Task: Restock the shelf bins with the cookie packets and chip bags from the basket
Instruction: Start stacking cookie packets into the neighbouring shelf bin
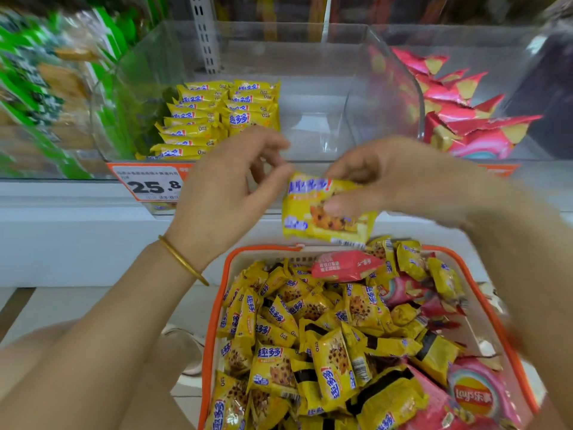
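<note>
**Q:** Hands?
**A:** The right hand (387, 181) pinches one yellow cookie packet (325, 218) near its top edge, thumb on the printed face. The packet hangs above the far rim of the basket (217, 305), in front of the shelf. The left hand (223, 197) is just beside the packet's corner, fingers loosely curled and gripping nothing visible. Contact uncertain.

**Q:** Handling?
**A:** Judged light, with thin, crinkly, slick film. The cookie inside is probably brittle, so hold it by a sealed edge and don't squeeze the middle.

**Q:** Legible text?
**A:** Blue Chinese characters ending in "!" and a barcode at the lower edge. The price tag (148, 184) reads 25.8. A pink chip bag (474, 395) in the basket reads "Lay's". Matching packets sit stacked at the left of the clear bin (310, 88).
</note>
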Demonstrator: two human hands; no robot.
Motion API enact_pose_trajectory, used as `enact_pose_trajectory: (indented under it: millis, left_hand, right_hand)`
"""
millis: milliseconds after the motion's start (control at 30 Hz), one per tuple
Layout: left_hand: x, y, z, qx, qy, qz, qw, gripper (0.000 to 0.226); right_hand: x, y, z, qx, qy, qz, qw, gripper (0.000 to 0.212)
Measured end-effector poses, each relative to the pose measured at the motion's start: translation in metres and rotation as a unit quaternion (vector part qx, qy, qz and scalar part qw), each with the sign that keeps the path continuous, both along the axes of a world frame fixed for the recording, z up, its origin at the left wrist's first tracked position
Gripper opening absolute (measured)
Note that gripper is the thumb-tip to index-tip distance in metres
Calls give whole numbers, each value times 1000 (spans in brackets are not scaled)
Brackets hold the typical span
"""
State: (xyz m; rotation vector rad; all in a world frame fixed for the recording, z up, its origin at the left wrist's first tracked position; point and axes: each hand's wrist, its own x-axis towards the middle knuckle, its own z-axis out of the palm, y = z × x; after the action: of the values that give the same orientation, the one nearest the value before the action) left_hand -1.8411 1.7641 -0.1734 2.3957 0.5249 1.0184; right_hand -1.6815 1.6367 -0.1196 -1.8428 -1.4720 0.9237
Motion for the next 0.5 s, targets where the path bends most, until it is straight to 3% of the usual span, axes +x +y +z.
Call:
enact_pose_trajectory:
  millis: [67, 133, 200, 333, 500]
  left_hand:
    - [-4, 9, 6, 145, -3, 80, 986, 21]
    - [-5, 18, 5, 208, 21, 136, 969, 22]
    - [-6, 24, -1, 213, 70, 165, 961, 26]
    - [-5, 24, -12, 230, 141, 190, 944, 39]
    - [-6, 25, -14, 263, 130, 191, 937, 44]
  right_hand:
    - [4, 11, 24, 31, -82, -22, 996, 44]
    - [10, 37, 35, 79, -108, -65, 989, 38]
    - [17, 76, 29, 115, -113, -98, 982, 35]
    - [21, 153, -10, 79, -327, -63, 940, 46]
    - [23, 197, -39, 69, -424, 16, 903, 42]
